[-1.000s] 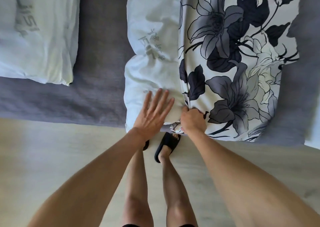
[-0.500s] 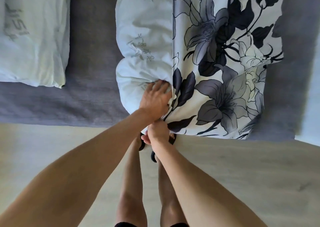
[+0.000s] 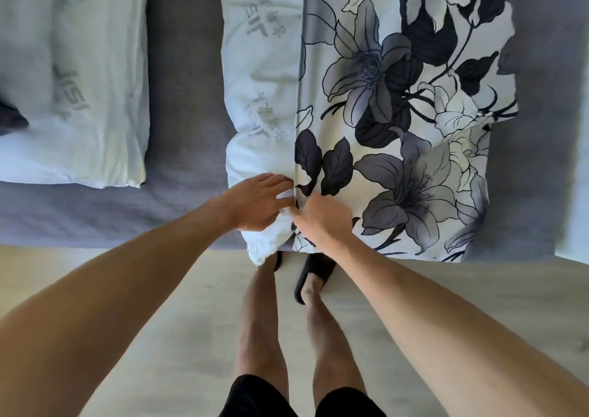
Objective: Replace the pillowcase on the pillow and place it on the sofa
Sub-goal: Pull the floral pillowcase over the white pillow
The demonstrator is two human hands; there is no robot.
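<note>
A white pillow [image 3: 261,75] lies on the grey sofa seat [image 3: 185,97], its right part inside a floral black-and-white pillowcase [image 3: 398,104]. The case's open edge runs down the pillow's middle. My left hand [image 3: 255,204] cups the bare near corner of the pillow, fingers and thumb around a bulge of it, right beside the case's edge. My right hand [image 3: 320,217] pinches the pillowcase's near corner at the opening, fingers curled into the fabric. The two hands almost touch.
A second bare white pillow [image 3: 73,82] lies on the sofa seat to the left. The sofa's front edge [image 3: 111,225] meets a light wooden floor [image 3: 159,289]. My legs and black slippers [image 3: 314,273] stand just below the pillow's corner.
My right hand rose from below the pillow's edge to the pillowcase's opening corner. My left hand shifted down onto the pillow's near corner. The case's edge sits slightly further left along the pillow.
</note>
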